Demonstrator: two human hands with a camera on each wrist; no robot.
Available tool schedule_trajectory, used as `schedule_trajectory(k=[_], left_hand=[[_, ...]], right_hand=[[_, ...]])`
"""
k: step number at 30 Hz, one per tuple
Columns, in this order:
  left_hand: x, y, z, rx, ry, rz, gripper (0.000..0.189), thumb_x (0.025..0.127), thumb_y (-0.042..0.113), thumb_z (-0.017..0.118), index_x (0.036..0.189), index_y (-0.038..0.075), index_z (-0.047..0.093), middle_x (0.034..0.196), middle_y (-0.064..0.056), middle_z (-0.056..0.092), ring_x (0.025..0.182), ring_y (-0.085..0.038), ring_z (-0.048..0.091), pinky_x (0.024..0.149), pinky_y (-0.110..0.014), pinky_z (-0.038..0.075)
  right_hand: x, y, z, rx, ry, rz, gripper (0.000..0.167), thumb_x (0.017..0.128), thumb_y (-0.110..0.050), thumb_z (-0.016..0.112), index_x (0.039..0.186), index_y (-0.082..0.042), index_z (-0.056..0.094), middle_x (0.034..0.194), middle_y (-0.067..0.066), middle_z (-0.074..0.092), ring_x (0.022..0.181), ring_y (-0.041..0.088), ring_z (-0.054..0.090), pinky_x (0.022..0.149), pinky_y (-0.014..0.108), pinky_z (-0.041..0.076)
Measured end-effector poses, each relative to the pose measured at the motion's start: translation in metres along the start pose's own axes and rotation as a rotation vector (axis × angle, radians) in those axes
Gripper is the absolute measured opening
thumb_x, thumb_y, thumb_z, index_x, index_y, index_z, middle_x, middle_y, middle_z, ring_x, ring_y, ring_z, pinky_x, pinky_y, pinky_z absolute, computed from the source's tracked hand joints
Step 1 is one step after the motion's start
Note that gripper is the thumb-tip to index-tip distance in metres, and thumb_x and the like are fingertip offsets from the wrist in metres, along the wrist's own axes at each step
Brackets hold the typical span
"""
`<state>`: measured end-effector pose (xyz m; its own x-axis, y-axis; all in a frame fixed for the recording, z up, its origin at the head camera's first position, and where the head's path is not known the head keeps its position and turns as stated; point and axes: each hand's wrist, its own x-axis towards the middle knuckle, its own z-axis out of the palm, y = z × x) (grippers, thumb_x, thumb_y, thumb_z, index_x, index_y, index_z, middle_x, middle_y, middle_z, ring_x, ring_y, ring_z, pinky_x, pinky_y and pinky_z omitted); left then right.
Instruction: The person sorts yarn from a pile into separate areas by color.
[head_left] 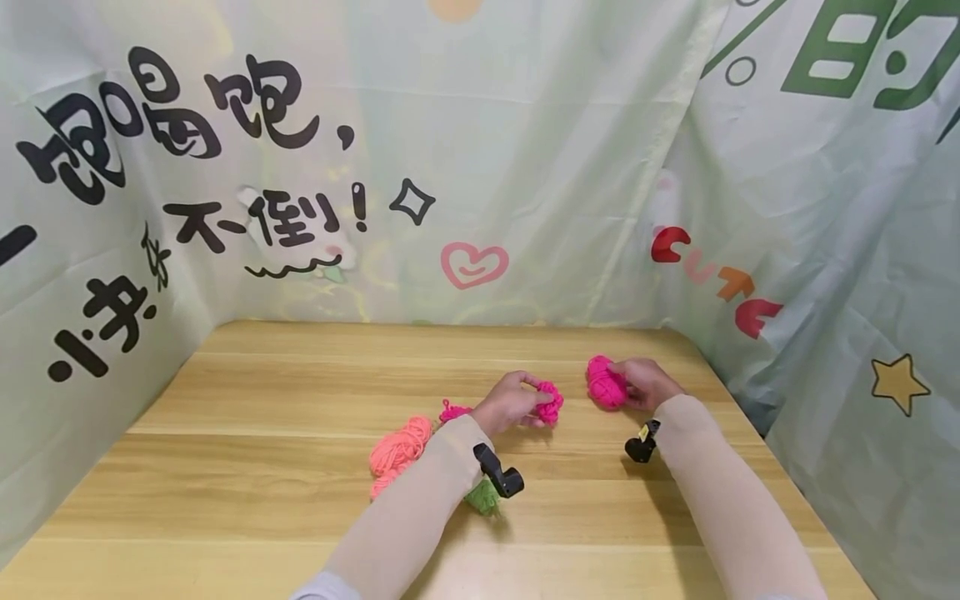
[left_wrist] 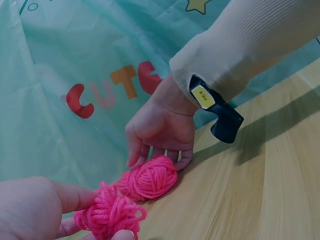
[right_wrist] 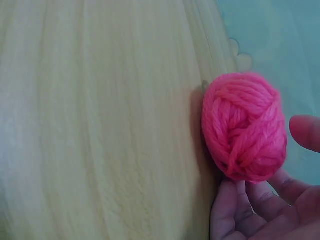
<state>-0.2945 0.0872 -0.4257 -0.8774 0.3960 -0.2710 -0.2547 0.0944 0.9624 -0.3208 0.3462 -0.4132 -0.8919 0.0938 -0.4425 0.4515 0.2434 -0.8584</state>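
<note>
My left hand point(head_left: 513, 404) pinches a small, loosely wound bundle of bright pink yarn point(left_wrist: 110, 212) between thumb and fingers, loops sticking out of it. A bigger pink yarn ball point(right_wrist: 245, 127), wound tight into an oval, lies on the wooden table just to the right. The fingers of my right hand point(head_left: 648, 383) touch this ball at its side, and in the right wrist view the thumb stands apart from it. Both pink pieces overlap in the left wrist view.
Left of my left forearm lies coral yarn point(head_left: 401, 446), partly hidden by the sleeve. More pink yarn point(head_left: 453, 410) shows behind the left wrist, and green yarn point(head_left: 483, 497) peeks out below that forearm. Printed cloth point(head_left: 555, 167) hangs around the table point(head_left: 300, 383).
</note>
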Motion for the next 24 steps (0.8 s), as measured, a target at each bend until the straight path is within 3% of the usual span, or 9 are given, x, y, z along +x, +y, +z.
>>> schedule_trajectory(k=[10, 15, 24], left_hand=[[0.006, 0.004, 0.005, 0.0, 0.027, 0.004, 0.023, 0.094, 0.009, 0.064, 0.112, 0.004, 0.051, 0.088, -0.014, 0.067, 0.064, -0.02, 0.068, 0.058, -0.03, 0.056], [0.011, 0.003, 0.007, -0.004, 0.023, -0.009, 0.025, 0.093, 0.01, 0.065, 0.113, 0.005, 0.05, 0.09, -0.014, 0.066, 0.064, -0.021, 0.067, 0.061, -0.032, 0.057], [0.02, 0.005, 0.012, -0.005, 0.02, -0.014, 0.023, 0.093, 0.009, 0.065, 0.111, 0.005, 0.049, 0.089, -0.014, 0.065, 0.061, -0.019, 0.066, 0.062, -0.032, 0.057]], right_hand=[[-0.002, 0.001, 0.003, -0.012, -0.024, -0.039, 0.02, 0.098, -0.021, 0.054, 0.109, -0.005, 0.048, 0.088, 0.001, 0.049, 0.072, 0.01, 0.051, 0.064, 0.023, 0.049], [-0.003, 0.001, 0.006, -0.073, -0.017, -0.044, 0.02, 0.099, -0.022, 0.053, 0.107, -0.005, 0.047, 0.084, 0.0, 0.049, 0.069, 0.008, 0.051, 0.062, 0.022, 0.048], [-0.003, 0.002, 0.012, -0.131, 0.034, -0.031, 0.04, 0.098, -0.019, 0.055, 0.128, 0.006, 0.046, 0.089, 0.002, 0.053, 0.069, 0.008, 0.054, 0.063, 0.021, 0.048]])
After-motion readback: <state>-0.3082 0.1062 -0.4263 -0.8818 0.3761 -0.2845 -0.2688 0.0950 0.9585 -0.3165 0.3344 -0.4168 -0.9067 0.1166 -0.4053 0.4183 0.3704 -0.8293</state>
